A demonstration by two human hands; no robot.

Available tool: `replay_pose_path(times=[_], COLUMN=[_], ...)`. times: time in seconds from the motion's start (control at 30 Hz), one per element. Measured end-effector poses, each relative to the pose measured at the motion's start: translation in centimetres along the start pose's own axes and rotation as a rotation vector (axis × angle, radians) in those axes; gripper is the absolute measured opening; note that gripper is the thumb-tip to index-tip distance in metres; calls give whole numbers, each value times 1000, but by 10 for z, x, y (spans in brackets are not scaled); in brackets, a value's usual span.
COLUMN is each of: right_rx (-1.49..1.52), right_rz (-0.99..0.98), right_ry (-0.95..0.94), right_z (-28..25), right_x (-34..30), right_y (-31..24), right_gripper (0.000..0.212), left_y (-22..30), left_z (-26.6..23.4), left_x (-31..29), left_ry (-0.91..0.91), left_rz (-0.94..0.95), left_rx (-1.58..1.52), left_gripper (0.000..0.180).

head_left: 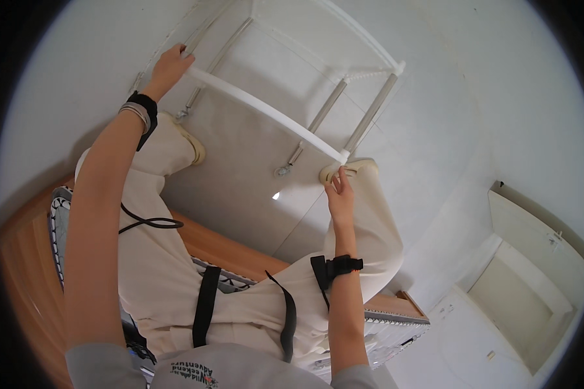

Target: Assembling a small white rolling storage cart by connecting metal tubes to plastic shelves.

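Clasping a rack (259, 104) on tiled floor (233, 168), left hand (170, 68) is near a wall (65, 78), right hand (341, 200) unclear in grip.

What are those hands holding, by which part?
A white wheeled shelf rack: left hand grips its near left corner; right hand at its near right corner, grip unclear.

Wide gap between silver posts (371, 114); white rail (266, 106) bars near side (shoe (329, 172) just beside right end).

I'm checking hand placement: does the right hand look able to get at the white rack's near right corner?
Probably yes: the right hand has its fingers at or almost at that corner, with nothing visible in between.
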State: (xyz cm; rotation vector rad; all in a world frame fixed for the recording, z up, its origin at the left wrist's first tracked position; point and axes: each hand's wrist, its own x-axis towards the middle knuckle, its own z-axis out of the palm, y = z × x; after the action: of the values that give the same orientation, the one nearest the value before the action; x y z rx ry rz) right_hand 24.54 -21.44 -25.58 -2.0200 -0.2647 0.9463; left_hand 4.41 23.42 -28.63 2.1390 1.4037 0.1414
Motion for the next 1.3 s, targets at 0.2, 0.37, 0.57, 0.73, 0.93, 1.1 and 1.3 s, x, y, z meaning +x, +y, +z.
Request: replay_pose_path(times=[0.2,0.37,0.57,0.73,0.93,1.1,1.3], right_rx=[-1,127,271,364,433,427,321], right_rz=[78,41,-127,-202,-296,-322,-228], right_ry=[50,68,9,64,232,276,354], right_z=[2,-7,7,0,-11,-22,-26], right_x=[-1,-3,-31,-43,-72,-76,-68], right_y=[-5,-17,-83,-96,-124,-116,-108], right_gripper=[57,53,51,64,62,51,51], left_y=[53,155,247,284,299,274,165], left_z=[-28,-43,-28,0,16,5,-11], left_x=[-6,-49,-141,-197,-229,-226,-153], left_ry=[147,132,149,115,-182,-144,434], left_rz=[265,463,571,669,828,901,652], left_rx=[-119,-121,-160,-187,-234,-235,168], left_gripper=[43,37,29,30,37,33,41])
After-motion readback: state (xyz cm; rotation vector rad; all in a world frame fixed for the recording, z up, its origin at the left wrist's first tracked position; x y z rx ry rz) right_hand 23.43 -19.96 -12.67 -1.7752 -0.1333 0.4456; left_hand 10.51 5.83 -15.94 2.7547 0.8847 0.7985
